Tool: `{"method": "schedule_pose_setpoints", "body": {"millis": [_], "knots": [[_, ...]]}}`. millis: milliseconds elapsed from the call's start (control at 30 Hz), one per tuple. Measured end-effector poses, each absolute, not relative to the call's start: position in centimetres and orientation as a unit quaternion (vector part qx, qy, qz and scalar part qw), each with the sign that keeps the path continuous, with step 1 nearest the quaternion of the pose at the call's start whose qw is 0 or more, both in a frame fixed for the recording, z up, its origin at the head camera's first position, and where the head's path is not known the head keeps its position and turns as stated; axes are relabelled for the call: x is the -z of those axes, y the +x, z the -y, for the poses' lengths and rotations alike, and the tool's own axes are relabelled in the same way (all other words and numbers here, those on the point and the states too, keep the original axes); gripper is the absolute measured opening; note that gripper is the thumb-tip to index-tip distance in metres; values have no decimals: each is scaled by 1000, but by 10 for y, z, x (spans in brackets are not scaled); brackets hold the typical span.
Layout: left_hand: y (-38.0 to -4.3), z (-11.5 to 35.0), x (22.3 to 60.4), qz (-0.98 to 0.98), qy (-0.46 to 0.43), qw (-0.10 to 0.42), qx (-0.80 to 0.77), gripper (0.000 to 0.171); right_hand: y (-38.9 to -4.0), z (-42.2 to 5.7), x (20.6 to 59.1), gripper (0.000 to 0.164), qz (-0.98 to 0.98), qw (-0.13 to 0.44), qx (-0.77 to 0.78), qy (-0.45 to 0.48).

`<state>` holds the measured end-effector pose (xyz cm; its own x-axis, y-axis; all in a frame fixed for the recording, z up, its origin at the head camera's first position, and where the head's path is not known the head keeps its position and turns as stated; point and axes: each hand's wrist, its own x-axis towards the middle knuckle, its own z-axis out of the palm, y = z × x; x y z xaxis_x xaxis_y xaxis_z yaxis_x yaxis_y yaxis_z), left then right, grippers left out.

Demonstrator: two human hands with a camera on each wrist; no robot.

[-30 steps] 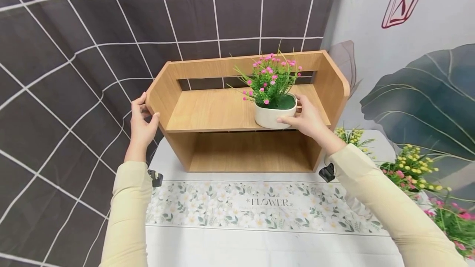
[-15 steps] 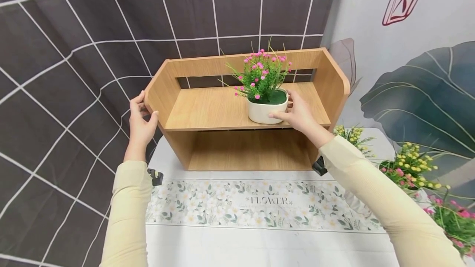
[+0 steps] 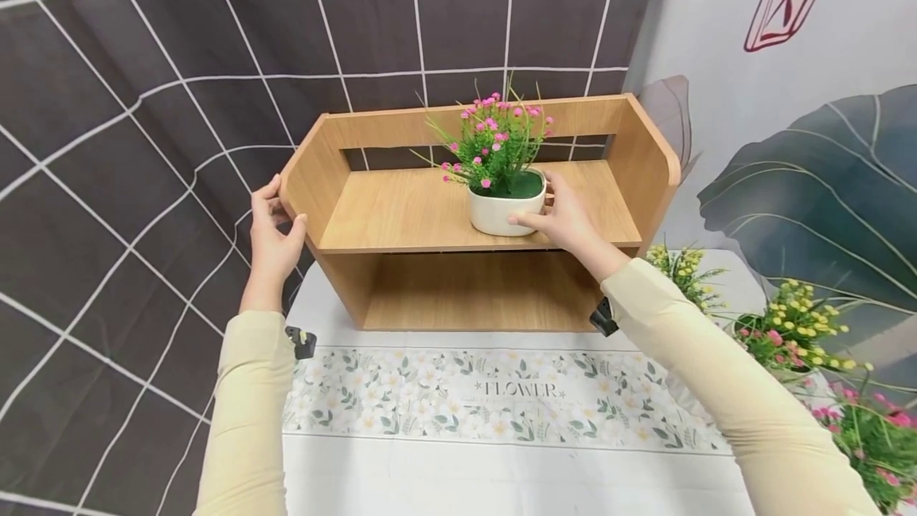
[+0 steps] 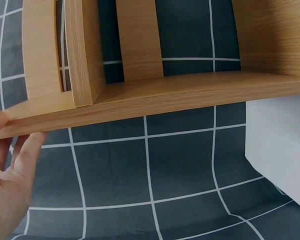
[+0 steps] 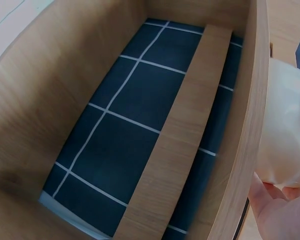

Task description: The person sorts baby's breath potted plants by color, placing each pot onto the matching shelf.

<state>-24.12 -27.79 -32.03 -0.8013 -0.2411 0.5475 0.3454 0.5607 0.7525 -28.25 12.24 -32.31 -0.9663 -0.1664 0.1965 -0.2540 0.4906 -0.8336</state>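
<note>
A two-tier wooden shelf stands against the dark tiled-pattern backdrop. On its upper board, right of the middle, is a white oval flowerpot with green grass and small pink flowers. My right hand grips the pot's right end, thumb across its front and fingers behind. In the right wrist view, the pot shows beside the board's front edge, with the hand against it. My left hand holds the shelf's left side panel; the left wrist view shows fingers and thumb on opposite faces of its edge.
A white table with a floral "FLOWER" strip lies in front of the shelf. Right of the shelf stand yellow flowers, a yellow-and-pink plant and another pink-flowered plant. The lower compartment is below the board.
My right hand has shifted the flowerpot leftward and slightly back along the upper board. The left hand has stayed at the shelf's left panel.
</note>
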Motion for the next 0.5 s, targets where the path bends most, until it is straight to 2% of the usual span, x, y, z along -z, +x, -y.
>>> {"method": "schedule_pose_setpoints", "body": {"millis": [500], "knots": [[-244,278,322,822,-36,328,464,56,-291,-106,325,84,858,60,-492,135]]}}
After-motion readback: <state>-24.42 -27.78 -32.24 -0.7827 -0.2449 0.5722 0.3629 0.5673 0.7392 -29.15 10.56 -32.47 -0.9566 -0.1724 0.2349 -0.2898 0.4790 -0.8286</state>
